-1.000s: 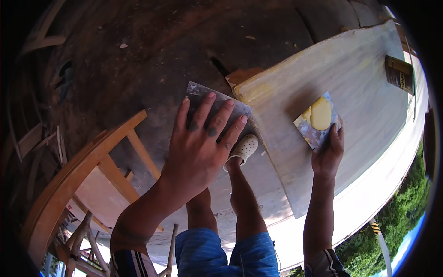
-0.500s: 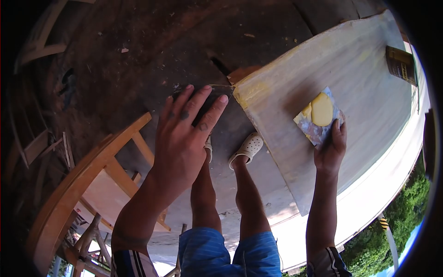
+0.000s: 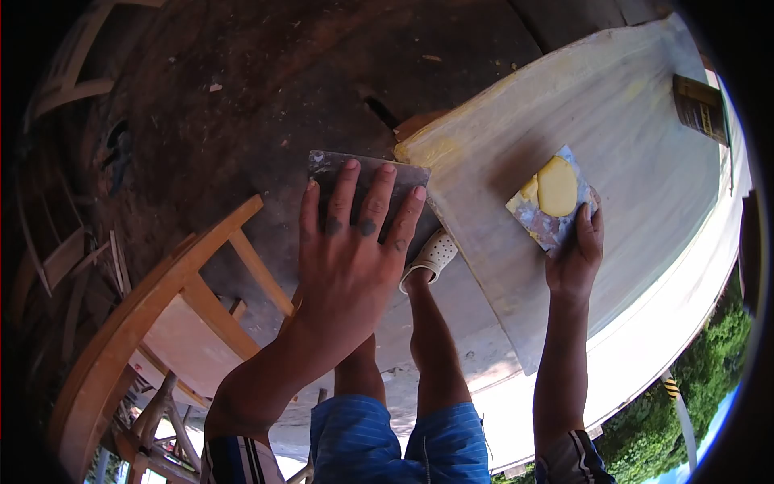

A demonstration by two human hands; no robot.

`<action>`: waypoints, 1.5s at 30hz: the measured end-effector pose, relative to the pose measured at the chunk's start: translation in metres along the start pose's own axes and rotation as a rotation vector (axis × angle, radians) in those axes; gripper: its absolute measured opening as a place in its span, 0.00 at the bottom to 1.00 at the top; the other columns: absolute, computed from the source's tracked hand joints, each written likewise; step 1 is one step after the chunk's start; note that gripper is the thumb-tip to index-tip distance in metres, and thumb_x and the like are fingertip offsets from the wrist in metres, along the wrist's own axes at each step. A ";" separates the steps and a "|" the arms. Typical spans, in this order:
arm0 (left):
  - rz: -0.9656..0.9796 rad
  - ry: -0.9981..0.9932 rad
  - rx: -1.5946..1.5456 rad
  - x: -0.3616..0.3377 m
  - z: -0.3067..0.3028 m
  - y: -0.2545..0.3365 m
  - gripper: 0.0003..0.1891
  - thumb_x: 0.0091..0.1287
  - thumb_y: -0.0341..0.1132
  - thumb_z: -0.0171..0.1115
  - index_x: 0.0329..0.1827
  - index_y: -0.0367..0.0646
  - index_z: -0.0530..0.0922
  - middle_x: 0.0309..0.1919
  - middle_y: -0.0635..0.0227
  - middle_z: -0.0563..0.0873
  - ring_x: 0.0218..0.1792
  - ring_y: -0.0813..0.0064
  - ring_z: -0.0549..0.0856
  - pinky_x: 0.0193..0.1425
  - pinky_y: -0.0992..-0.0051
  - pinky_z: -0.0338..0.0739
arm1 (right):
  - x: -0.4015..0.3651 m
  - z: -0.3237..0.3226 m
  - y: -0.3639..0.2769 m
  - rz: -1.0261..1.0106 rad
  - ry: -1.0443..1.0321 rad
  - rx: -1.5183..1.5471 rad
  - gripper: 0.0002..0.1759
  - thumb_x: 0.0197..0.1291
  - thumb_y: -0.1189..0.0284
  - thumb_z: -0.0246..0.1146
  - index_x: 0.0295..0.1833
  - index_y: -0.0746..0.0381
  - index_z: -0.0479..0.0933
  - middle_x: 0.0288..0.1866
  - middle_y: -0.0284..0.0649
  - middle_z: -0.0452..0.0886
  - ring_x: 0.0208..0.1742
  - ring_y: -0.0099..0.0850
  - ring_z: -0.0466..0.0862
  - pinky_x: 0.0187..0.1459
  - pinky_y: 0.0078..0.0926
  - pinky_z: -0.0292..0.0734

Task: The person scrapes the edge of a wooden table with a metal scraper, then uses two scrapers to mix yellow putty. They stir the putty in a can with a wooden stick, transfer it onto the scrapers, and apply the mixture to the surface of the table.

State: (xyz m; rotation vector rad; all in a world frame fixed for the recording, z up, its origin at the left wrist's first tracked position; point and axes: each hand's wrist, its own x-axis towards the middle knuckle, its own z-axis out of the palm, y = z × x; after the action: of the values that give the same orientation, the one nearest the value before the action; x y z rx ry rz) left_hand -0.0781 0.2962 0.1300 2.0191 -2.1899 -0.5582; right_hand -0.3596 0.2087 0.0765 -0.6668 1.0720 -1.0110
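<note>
My left hand holds a thin, flat putty scraper, its fingers lying across the blade and the thumb hidden beneath. The scraper's right end overlaps the yellow-smeared corner of a large pale panel in this view. In my right hand is a small smeared mixing board, gripped by its lower right edge and held over the panel. A smooth mound of yellow putty sits on that board.
A tin can stands on the panel's far right. At left is an orange-brown wooden frame, with scrap wood behind it. A pale clog shows on the dark ground beside the panel's edge.
My left hand has turned and moved slightly right, bringing the scraper's broad face into view; before, it showed only edge-on. My right hand with the putty board has shifted slightly up and left.
</note>
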 end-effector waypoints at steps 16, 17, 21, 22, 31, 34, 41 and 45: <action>-0.276 0.344 -0.331 -0.015 0.130 0.054 0.44 0.57 0.17 0.61 0.79 0.36 0.52 0.71 0.36 0.53 0.70 0.30 0.61 0.69 0.38 0.65 | 0.000 0.001 -0.001 0.012 0.047 -0.025 0.23 0.76 0.67 0.49 0.70 0.67 0.62 0.62 0.45 0.76 0.63 0.33 0.78 0.63 0.34 0.76; -0.335 0.281 -0.406 -0.025 0.128 0.060 0.45 0.56 0.16 0.61 0.79 0.36 0.52 0.71 0.37 0.54 0.70 0.32 0.62 0.70 0.38 0.65 | -0.001 -0.002 -0.001 0.013 0.034 -0.038 0.25 0.76 0.66 0.49 0.72 0.67 0.60 0.63 0.45 0.75 0.64 0.34 0.78 0.64 0.35 0.76; -0.324 0.263 -0.632 -0.042 0.096 0.037 0.48 0.52 0.13 0.61 0.79 0.39 0.53 0.71 0.41 0.58 0.72 0.39 0.63 0.72 0.39 0.62 | -0.001 -0.007 0.001 0.024 -0.001 -0.016 0.25 0.76 0.66 0.49 0.72 0.67 0.60 0.63 0.45 0.75 0.64 0.34 0.78 0.64 0.35 0.76; -0.298 0.339 -0.541 -0.035 0.082 0.031 0.40 0.55 0.15 0.58 0.76 0.36 0.62 0.72 0.46 0.64 0.73 0.42 0.65 0.75 0.51 0.63 | -0.001 -0.007 0.000 0.025 -0.023 -0.006 0.25 0.76 0.66 0.49 0.71 0.67 0.60 0.63 0.45 0.75 0.64 0.34 0.78 0.64 0.34 0.76; 0.013 0.184 -0.228 -0.071 0.090 0.066 0.30 0.59 0.26 0.67 0.68 0.50 0.76 0.72 0.64 0.71 0.73 0.53 0.68 0.75 0.42 0.57 | 0.002 -0.003 -0.003 0.022 -0.053 -0.005 0.21 0.76 0.68 0.49 0.67 0.68 0.64 0.60 0.46 0.76 0.61 0.32 0.79 0.62 0.32 0.76; -0.056 0.228 -0.330 -0.076 0.079 0.062 0.34 0.55 0.21 0.66 0.69 0.49 0.75 0.72 0.64 0.71 0.73 0.51 0.68 0.74 0.41 0.57 | 0.002 0.000 -0.003 0.029 -0.028 -0.017 0.20 0.75 0.69 0.49 0.66 0.68 0.66 0.59 0.46 0.77 0.60 0.31 0.79 0.62 0.31 0.75; -0.114 0.098 -0.017 -0.017 0.023 0.037 0.34 0.57 0.23 0.63 0.72 0.50 0.73 0.72 0.61 0.71 0.70 0.50 0.70 0.73 0.42 0.60 | 0.001 -0.003 -0.003 0.023 -0.042 -0.031 0.20 0.75 0.69 0.49 0.66 0.68 0.66 0.59 0.46 0.77 0.60 0.32 0.79 0.62 0.31 0.75; -0.048 -0.013 -0.196 -0.044 0.027 0.068 0.34 0.58 0.22 0.62 0.72 0.49 0.73 0.71 0.61 0.72 0.70 0.51 0.71 0.72 0.43 0.61 | -0.001 0.001 -0.001 -0.003 -0.051 0.001 0.20 0.75 0.69 0.50 0.65 0.68 0.66 0.59 0.46 0.77 0.60 0.32 0.79 0.62 0.32 0.75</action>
State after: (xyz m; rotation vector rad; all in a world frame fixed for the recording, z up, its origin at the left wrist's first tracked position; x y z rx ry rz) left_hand -0.1456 0.3481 0.1349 1.9750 -2.0094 -0.7615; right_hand -0.3594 0.2090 0.0779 -0.6901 1.0260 -0.9920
